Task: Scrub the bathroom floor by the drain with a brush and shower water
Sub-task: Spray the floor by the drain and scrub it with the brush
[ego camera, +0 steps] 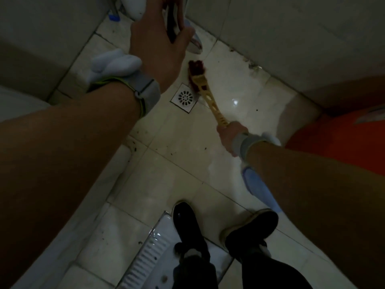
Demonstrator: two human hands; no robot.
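The right hand grips the brush by its yellow handle; the red bristles touch the floor just beside the drain. The left hand curls round a dark handle.

No legible text, label, brand or number anywhere in view.

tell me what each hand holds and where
Right hand grips the brush by its handle's end; left hand holds the shower head by its dark handle.
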